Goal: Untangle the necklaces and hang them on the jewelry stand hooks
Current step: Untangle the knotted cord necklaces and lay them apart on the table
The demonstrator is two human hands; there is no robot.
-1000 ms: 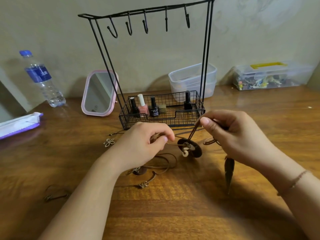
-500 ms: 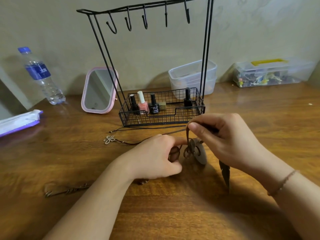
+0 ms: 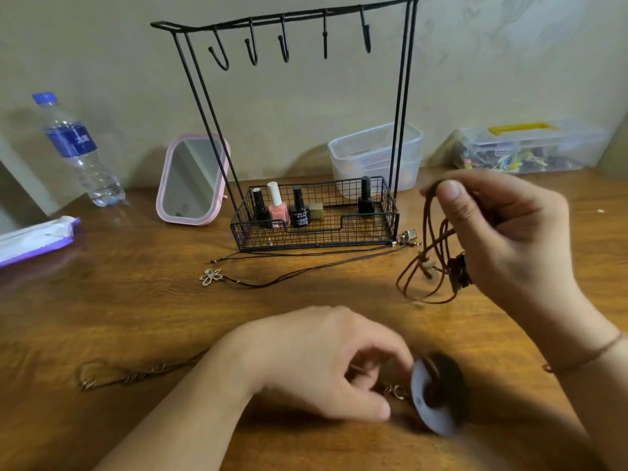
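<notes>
My right hand (image 3: 509, 232) is raised at the right and pinches loops of a brown cord necklace (image 3: 428, 266) with pale beads; the loops dangle just above the table. My left hand (image 3: 326, 362) rests low at the centre, fingers curled around a clasp and a dark round disc pendant (image 3: 438, 389), which is blurred. A thin black cord necklace with a flower pendant (image 3: 211, 277) lies flat in front of the black wire jewelry stand (image 3: 316, 229). Its hooks (image 3: 285, 45) are bare. Another chain (image 3: 136, 375) lies at the lower left.
The stand's basket holds several nail polish bottles (image 3: 279, 209). Behind it are a pink mirror (image 3: 192, 180), a water bottle (image 3: 76, 147), stacked clear tubs (image 3: 370, 154) and a clear box with a yellow handle (image 3: 530, 147). A white-purple packet (image 3: 34, 237) lies at left.
My hands have pulled apart: the right one lifted the brown cord up and to the right, the left one drew the disc pendant down toward me. The two were together half a second ago.
</notes>
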